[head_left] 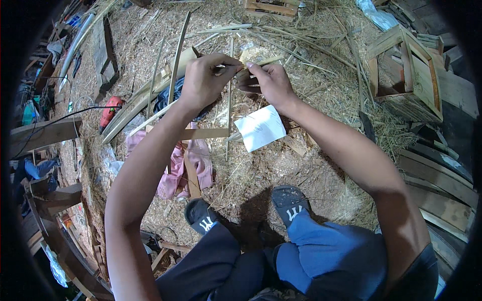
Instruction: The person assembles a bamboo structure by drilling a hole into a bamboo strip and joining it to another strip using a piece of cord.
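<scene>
My left hand [207, 80] and my right hand [271, 84] meet over the shavings-covered ground, fingertips pinched together. Something small and pale sits between them, too small and covered to name. Below the fingers runs a thin upright wooden strip [230, 108]; whether a hand touches it I cannot tell. A white sheet of paper [260, 128] with a scribble lies under my right wrist. Beneath my left forearm are a flat wooden slat [205, 134] and a pink cloth [200, 163].
A red power tool [109, 113] with a black cord lies at the left beside long split bamboo poles [128, 109]. An open wooden frame box [427, 80] stands at the far right, above stacked boards [444, 200]. Thin strips [321, 56] are scattered beyond my hands. My sandalled feet [290, 200] are near.
</scene>
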A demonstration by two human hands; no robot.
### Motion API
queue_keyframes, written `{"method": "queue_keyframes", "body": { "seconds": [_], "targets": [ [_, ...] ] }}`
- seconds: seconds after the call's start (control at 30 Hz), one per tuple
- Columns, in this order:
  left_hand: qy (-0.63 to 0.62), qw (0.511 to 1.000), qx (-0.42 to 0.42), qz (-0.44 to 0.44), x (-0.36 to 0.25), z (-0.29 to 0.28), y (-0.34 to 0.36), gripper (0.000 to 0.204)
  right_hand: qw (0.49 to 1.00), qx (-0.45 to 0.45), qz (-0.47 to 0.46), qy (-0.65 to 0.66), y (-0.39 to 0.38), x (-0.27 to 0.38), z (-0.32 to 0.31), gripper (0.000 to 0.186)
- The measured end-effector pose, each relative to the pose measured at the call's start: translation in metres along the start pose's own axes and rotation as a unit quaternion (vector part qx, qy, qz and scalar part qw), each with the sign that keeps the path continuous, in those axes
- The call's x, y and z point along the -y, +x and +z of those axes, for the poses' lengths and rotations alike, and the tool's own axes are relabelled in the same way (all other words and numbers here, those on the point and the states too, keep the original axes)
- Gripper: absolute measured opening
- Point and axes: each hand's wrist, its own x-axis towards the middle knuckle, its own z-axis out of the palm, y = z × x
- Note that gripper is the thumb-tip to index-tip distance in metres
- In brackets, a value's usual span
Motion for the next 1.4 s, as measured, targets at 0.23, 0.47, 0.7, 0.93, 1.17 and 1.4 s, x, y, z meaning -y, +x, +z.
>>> {"method": "queue_keyframes", "body": {
  "seconds": [0.23, 0.47, 0.7, 0.93, 1.17, 1.4],
  "targets": [
    [-0.008, 0.999, 0.016, 0.029, 0.002, -0.002, -0.006, 0.014, 0.998, -0.016, 0.001, 0.058, -0.001, 0.000, 0.004, 0.037],
    [0.045, 0.993, 0.058, 0.088, 0.000, -0.011, -0.010, 0.022, 1.000, 0.015, 0.009, 0.010, 0.001, -0.002, -0.004, 0.039],
    [0.045, 0.996, 0.059, 0.048, 0.005, -0.009, -0.016, 0.029, 1.000, 0.009, 0.007, 0.015, 0.000, 0.000, 0.001, 0.040],
    [0.027, 0.998, 0.062, 0.012, 0.007, -0.007, -0.017, 0.030, 1.000, 0.007, 0.015, 0.018, 0.001, 0.000, 0.001, 0.039],
    [0.045, 0.996, 0.035, 0.073, 0.008, -0.006, -0.015, 0.032, 1.000, 0.012, 0.010, 0.023, 0.001, -0.001, -0.001, 0.038],
    [0.034, 0.996, 0.035, 0.078, 0.009, -0.006, -0.017, 0.029, 1.000, 0.021, 0.008, 0.017, 0.000, 0.000, -0.001, 0.038]
  ]
}}
